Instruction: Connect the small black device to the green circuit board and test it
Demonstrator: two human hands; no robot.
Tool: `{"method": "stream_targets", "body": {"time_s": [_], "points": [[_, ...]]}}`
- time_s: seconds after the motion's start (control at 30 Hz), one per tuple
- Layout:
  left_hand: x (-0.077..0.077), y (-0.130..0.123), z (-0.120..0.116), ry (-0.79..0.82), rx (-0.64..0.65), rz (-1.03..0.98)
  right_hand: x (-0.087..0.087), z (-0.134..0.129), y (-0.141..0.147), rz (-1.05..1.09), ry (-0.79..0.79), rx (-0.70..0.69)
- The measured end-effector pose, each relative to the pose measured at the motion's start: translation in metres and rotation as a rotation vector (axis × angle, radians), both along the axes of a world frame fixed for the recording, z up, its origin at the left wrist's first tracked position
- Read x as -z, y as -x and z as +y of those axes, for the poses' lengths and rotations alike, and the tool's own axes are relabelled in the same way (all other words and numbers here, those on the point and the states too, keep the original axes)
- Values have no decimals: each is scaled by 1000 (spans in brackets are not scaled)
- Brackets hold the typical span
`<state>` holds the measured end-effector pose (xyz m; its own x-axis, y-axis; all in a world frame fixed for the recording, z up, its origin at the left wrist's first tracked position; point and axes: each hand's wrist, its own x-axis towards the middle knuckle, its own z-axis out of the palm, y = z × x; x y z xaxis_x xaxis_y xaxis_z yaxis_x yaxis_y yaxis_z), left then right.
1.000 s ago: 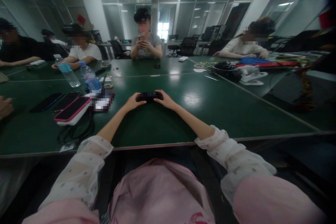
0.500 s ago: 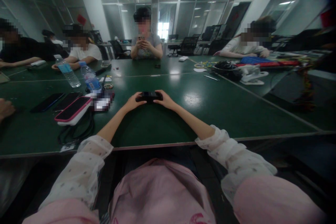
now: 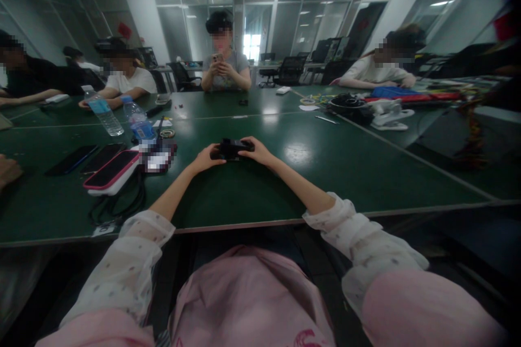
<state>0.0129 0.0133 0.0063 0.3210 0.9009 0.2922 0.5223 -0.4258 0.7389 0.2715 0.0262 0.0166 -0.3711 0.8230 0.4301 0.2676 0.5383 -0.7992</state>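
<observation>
A small black boxy object (image 3: 231,149) is between my two hands, low over the green table (image 3: 244,195); its exact kind is too dark to make out. Its left end is gripped by my left hand (image 3: 207,158), thumb on the near side. My right hand (image 3: 257,150) grips the other end, with fingers reaching over the top. The object sits at a tilt, and its underside is hidden, so whether it touches the table I cannot tell.
To the left lie dark phones (image 3: 71,160), a pink-edged device (image 3: 113,172) with black cables, and two water bottles (image 3: 140,122). A pen (image 3: 326,120) and a cluttered pile (image 3: 391,114) are at the right. Several people sit around, one facing me (image 3: 226,68).
The black object has turned and tipped between my hands, showing a different side. My right hand has shifted slightly up, its fingers further over the object. My left hand has barely moved.
</observation>
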Motion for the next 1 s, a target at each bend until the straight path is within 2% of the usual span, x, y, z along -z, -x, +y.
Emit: {"method": "stream_targets", "body": {"time_s": [0.1,0.2,0.3,0.43,0.57,0.7,1.0], "points": [[-6,-3,-7,43,-4,-54,-4,2,-3,152,49,42],[-13,-6,-13,61,9,-87,-3,7,-7,238,111,207],[-16,-8,-16,57,28,-102,3,14,-13,205,101,406],[-12,-7,-13,40,27,-90,9,22,-21,67,-35,526],[-6,-4,-7,27,12,-55,14,24,-23,-155,-188,564],[-3,-3,-4,13,11,-12,19,22,-19,-309,-169,567],[1,-2,-1,-39,-50,65,21,20,-14,-280,-164,539]]}}
